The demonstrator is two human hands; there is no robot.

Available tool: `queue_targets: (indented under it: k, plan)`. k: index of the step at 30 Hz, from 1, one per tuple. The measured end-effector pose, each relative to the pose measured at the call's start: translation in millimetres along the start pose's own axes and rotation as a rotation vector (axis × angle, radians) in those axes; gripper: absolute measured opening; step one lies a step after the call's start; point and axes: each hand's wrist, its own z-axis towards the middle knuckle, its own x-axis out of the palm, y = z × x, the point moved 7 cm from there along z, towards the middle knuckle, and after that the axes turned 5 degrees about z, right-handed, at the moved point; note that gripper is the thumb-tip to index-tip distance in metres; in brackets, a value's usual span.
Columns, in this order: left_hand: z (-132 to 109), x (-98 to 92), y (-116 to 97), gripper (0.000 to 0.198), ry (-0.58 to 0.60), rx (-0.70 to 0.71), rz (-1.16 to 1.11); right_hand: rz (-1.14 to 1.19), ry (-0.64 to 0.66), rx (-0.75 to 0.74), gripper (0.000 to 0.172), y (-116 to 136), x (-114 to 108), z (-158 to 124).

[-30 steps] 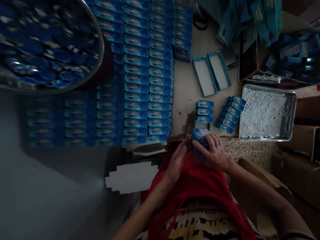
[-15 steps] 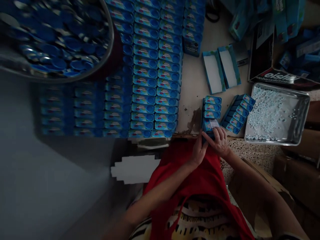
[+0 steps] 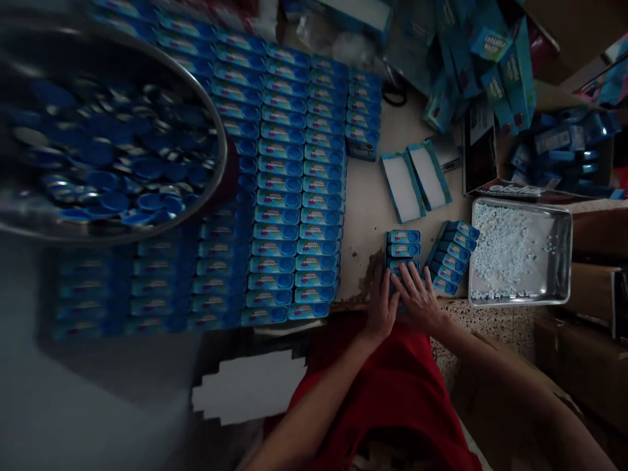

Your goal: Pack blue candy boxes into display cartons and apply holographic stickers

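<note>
Left hand (image 3: 381, 302) and right hand (image 3: 418, 297) laid flat, fingers spread, side by side on the near end of a short column of blue tins (image 3: 403, 245) at the table edge (image 3: 363, 216). Second slanted row of tins (image 3: 451, 257) just right; metal tray (image 3: 564, 261) of white pellets beyond.

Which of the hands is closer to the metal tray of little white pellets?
Right. The right hand lies on the short stack of blue tins, just left of the metal tray; the left hand sits farther left, beside it.
</note>
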Motion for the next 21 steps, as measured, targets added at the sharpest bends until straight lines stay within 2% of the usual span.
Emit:
queue_targets:
  k: [2,3,5,7,9,10,13,15,18,21]
  plan:
    - [6,-19.7,-7,0.062,-0.048,-0.025,0.005,0.083,0.004,-0.067,0.097,-7,-24,6]
    - [16,-33.2,-12,0.058,-0.094,-0.049,0.015,0.134,-0.011,-0.098,0.089,-16,-42,13]
    - [51,-60.3,-24,0.047,-0.205,-0.119,0.063,0.231,-0.109,-0.096,0.064,-53,-85,39]
    - [107,-74.3,-37,0.039,-0.251,-0.192,0.151,0.297,-0.258,-0.009,0.051,-105,-127,83]
    - [174,-67.8,-46,0.042,-0.178,-0.265,0.265,0.323,-0.36,0.071,0.059,-149,-157,143]
    - [206,-58.9,-48,0.048,-0.112,-0.311,0.345,0.319,-0.371,0.064,0.067,-161,-166,177]
    - [281,-26.7,-48,0.073,0.097,-0.404,0.573,0.215,-0.321,-0.046,0.101,-162,-175,280]
    - [306,-16.5,-43,0.073,0.16,-0.419,0.674,0.121,-0.28,-0.099,0.113,-147,-170,336]
    - [313,-28.8,-32,0.071,0.093,-0.372,0.757,0.017,-0.239,-0.177,0.101,-122,-152,388]
    - [297,-46.4,-17,0.073,0.067,-0.313,0.774,-0.011,-0.26,-0.179,0.084,-111,-135,398]
